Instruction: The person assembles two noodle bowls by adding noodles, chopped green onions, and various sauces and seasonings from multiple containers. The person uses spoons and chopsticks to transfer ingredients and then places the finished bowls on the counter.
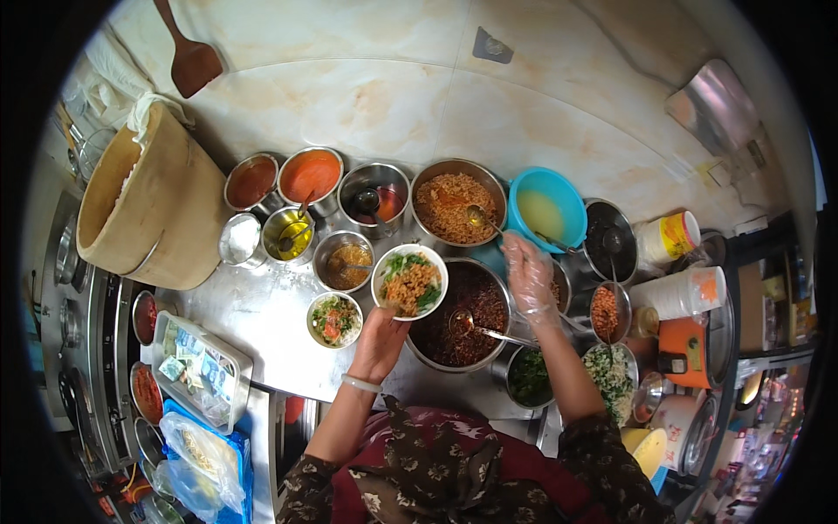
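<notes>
My left hand (pixel 379 342) grips the near rim of a white bowl (pixel 376 285) filled with leafy greens and a crumbly brown topping. Beyond it, to the right, stands a steel basin (pixel 417 186) of similar brown topping. In that basin rests a ladle (pixel 476 215), whose handle runs back into the closed fingers of my right hand (pixel 529 278), gloved in clear plastic. Below the two hands is a large pot (pixel 454 370) of dark red chili sauce with its own ladle (pixel 491 334). A smaller bowl (pixel 309 325) of garnished food sits left of the held bowl.
Sauce pots, including an orange one (pixel 312 175) and a yellow oil one (pixel 286 234), line the back left. A wooden bucket (pixel 166 218) stands at far left, above a plastic bin (pixel 239 384) with banknotes. A blue bowl (pixel 580 210), stacked cups (pixel 672 297) and chopped greens (pixel 611 375) are on the right.
</notes>
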A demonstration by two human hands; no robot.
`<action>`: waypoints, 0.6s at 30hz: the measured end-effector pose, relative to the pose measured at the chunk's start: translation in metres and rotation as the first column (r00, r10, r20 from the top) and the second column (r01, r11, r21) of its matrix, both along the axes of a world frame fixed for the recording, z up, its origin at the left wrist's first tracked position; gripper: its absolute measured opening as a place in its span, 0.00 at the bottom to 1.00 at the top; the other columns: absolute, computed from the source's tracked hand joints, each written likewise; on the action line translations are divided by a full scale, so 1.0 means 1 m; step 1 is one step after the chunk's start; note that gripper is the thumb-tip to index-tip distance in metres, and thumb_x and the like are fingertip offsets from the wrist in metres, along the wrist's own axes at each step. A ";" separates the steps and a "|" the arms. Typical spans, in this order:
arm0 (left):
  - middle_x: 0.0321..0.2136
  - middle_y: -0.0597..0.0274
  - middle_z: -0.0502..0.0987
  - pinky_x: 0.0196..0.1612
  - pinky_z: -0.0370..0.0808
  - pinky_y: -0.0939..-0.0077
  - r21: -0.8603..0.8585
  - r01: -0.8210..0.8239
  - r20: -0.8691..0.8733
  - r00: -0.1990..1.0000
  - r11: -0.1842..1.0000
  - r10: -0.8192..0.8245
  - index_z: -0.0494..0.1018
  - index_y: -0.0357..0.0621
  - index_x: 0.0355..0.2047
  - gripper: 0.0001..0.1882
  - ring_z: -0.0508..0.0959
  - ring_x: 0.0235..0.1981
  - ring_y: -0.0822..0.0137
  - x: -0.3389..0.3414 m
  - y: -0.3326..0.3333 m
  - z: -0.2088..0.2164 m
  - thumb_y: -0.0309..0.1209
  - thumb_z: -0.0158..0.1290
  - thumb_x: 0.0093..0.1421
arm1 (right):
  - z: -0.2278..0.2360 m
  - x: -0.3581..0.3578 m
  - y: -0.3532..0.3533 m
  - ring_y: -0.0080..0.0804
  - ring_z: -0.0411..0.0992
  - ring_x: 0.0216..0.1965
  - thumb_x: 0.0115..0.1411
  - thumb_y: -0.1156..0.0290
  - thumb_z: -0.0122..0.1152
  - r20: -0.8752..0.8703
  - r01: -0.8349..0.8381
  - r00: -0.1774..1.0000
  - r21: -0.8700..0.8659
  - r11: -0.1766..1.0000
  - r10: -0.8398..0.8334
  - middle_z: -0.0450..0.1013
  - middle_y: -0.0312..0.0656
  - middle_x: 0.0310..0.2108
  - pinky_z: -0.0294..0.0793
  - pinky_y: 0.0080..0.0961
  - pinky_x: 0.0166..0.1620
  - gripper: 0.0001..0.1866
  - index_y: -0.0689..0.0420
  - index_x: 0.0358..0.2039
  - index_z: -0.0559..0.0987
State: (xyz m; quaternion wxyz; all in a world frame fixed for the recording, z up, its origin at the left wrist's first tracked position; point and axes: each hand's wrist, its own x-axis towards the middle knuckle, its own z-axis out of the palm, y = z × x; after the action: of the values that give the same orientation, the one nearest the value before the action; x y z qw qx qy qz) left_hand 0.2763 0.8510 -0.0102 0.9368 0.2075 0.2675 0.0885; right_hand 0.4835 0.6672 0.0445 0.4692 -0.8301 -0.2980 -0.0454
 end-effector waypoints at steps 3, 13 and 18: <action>0.54 0.58 0.70 0.63 0.61 0.64 0.008 -0.007 0.017 1.000 1.000 0.006 0.63 0.38 0.56 0.25 0.68 0.55 0.62 -0.013 0.003 0.000 0.34 0.49 0.60 | -0.006 0.013 0.013 0.43 0.73 0.26 0.64 0.72 0.50 0.396 0.052 0.913 -0.343 0.938 0.095 0.73 0.46 0.23 0.71 0.39 0.30 0.05 0.57 0.36 0.75; 0.56 0.60 0.69 0.66 0.58 0.66 -0.099 -0.038 -0.011 0.999 0.994 0.037 0.63 0.39 0.57 0.25 0.66 0.58 0.63 -0.020 0.001 0.001 0.31 0.51 0.59 | -0.023 0.005 0.039 0.37 0.76 0.31 0.69 0.63 0.50 -0.366 -0.027 0.930 0.002 1.000 0.026 0.78 0.47 0.32 0.75 0.31 0.39 0.17 0.65 0.41 0.78; 0.54 0.60 0.71 0.65 0.59 0.66 -0.093 -0.033 -0.065 0.998 0.995 0.027 0.65 0.39 0.55 0.23 0.68 0.56 0.63 -0.015 -0.002 0.000 0.31 0.51 0.59 | -0.066 0.029 0.045 0.25 0.74 0.41 0.70 0.62 0.48 -0.493 -0.099 0.847 0.223 0.970 0.200 0.77 0.40 0.39 0.74 0.23 0.45 0.19 0.64 0.51 0.75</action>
State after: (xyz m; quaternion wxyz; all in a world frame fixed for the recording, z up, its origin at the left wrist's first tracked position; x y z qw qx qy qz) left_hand 0.2608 0.8490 -0.0101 0.9351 0.1620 0.3040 0.0835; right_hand 0.5124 0.7123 -0.0220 0.6103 -0.7378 -0.2208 0.1854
